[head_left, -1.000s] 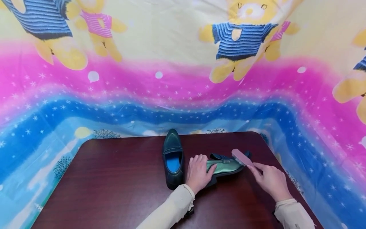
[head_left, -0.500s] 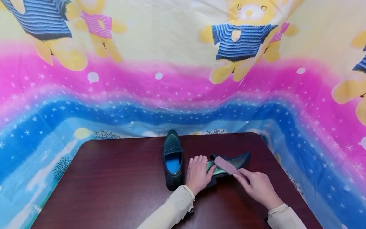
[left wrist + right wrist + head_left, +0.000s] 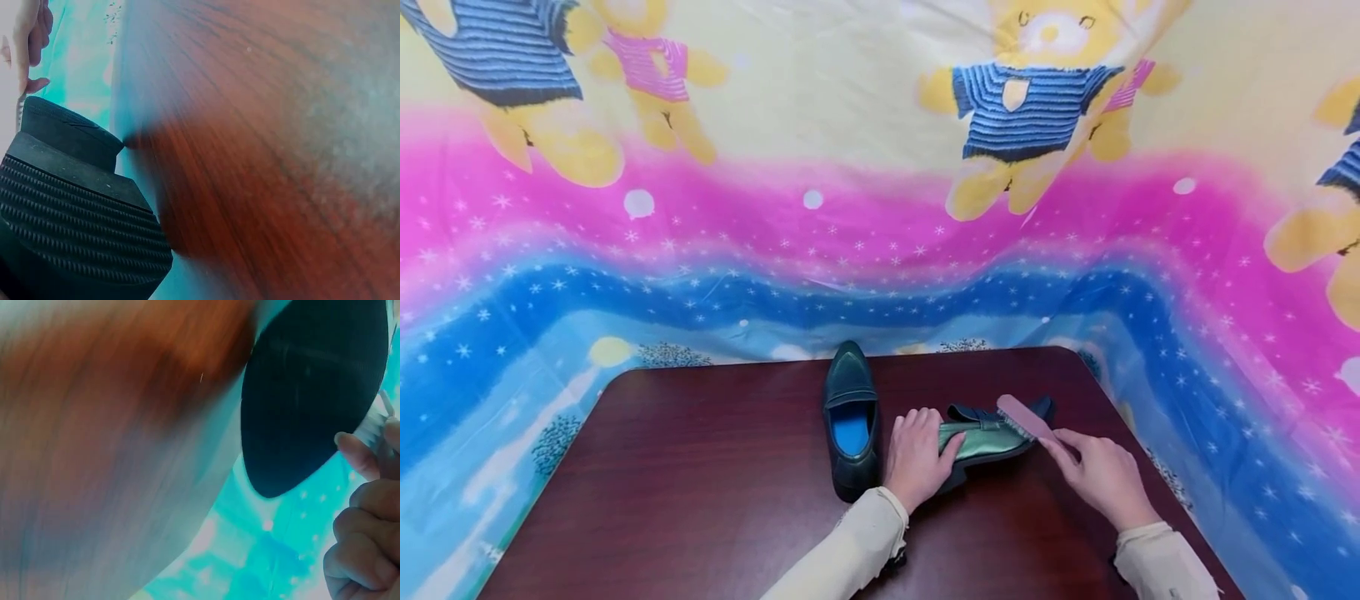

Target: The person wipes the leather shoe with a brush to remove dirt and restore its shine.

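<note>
In the head view a dark green loafer (image 3: 988,444) is tilted with its side up and its toe pointing right. My left hand (image 3: 917,460) grips its heel end, thumb over the side. Between the fingers and thumb of my right hand (image 3: 1108,477) is a pink-backed brush (image 3: 1024,417), its bristles against the loafer's upper near the front. The left wrist view shows the ridged black heel (image 3: 81,219) from below. In the right wrist view the dark sole (image 3: 306,394) fills the top right, beside my curled fingers (image 3: 359,562) and the pale bristles (image 3: 373,428).
A matching loafer (image 3: 851,379) with a blue insole stands just left of my left hand, toe toward the far edge. Both shoes are on a dark reddish-brown table (image 3: 715,467) with rounded corners. Behind it hangs a bear-print cloth (image 3: 820,267).
The brush went from near the toe back toward the loafer's opening, then forward again toward the toe. My left hand keeps its grip on the heel end.
</note>
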`<state>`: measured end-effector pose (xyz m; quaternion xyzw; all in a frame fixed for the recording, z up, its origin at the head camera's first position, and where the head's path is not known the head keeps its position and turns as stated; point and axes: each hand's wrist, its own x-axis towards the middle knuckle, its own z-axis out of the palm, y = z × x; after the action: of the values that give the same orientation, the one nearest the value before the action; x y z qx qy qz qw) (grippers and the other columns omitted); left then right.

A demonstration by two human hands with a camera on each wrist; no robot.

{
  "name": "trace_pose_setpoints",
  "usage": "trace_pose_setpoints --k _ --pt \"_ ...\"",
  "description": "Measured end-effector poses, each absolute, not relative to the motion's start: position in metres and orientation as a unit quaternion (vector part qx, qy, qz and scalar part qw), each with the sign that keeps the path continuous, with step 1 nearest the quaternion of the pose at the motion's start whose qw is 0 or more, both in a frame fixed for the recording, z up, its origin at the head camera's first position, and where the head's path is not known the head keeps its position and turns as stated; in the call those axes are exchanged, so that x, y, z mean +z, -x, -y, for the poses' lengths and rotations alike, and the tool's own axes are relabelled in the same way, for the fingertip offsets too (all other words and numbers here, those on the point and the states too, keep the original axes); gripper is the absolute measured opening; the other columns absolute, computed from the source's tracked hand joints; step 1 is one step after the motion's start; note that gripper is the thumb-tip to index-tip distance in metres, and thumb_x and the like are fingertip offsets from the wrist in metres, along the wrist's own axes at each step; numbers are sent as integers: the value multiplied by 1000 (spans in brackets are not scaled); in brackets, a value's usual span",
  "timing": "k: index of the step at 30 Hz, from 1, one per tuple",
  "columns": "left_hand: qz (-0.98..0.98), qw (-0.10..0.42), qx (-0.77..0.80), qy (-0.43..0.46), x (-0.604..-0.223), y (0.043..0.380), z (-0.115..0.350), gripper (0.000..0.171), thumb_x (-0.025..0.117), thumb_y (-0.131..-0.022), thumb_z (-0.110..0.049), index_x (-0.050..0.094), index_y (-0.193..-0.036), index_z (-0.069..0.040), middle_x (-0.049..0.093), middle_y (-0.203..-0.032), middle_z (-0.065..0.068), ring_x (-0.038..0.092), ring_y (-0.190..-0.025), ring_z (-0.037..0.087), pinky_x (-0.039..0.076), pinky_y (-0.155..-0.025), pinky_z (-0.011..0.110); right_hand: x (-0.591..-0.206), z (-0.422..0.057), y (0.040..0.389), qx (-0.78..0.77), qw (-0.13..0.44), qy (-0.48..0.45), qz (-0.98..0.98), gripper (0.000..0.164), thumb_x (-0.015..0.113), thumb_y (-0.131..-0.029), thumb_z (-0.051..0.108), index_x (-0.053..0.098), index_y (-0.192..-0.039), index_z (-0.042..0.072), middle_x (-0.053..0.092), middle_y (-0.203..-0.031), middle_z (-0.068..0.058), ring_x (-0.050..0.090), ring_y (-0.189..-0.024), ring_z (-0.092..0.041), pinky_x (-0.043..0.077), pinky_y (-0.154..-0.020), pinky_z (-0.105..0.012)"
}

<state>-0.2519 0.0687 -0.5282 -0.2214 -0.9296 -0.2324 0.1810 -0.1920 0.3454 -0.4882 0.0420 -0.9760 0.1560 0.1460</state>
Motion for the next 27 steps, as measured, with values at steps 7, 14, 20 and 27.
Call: trace_pose_setpoints --k 7,14,20,27 --pt "934 202 -174 236 -527 250 -72 33 52 -105 -52 56 -98 -21 51 -85 -6 46 -84 12 40 -78 28 -487 -352 195 161 134 -28 977 41 67 -101 40 75 -123 7 45 -49 8 35 -43 -12 32 -52 -30" --pt "921 255 -85 281 -519 241 -93 25 48 -108 -40 61 -106 -19 58 -93 -5 53 -87 13 42 -76 27 -486 -350 191 171 114 -15 979 45 64 -102 43 74 -125 5 46 -50 7 36 -44 -13 32 -51 -30" --pt "933 219 -113 264 -517 242 -99 36 47 -107 -53 51 -93 -21 46 -81 -6 40 -74 10 25 -68 24 -486 -347 186 170 110 -17 979 44 61 -104 45 73 -125 8 51 -55 11 46 -49 -8 39 -58 -31" --pt "934 183 -123 280 -510 249 -90 38 46 -106 -57 52 -92 -22 44 -79 -8 36 -73 8 25 -68 26 -482 -335 178 202 121 -53 970 32 61 -104 43 76 -116 17 47 -54 15 40 -47 -3 34 -56 -26"
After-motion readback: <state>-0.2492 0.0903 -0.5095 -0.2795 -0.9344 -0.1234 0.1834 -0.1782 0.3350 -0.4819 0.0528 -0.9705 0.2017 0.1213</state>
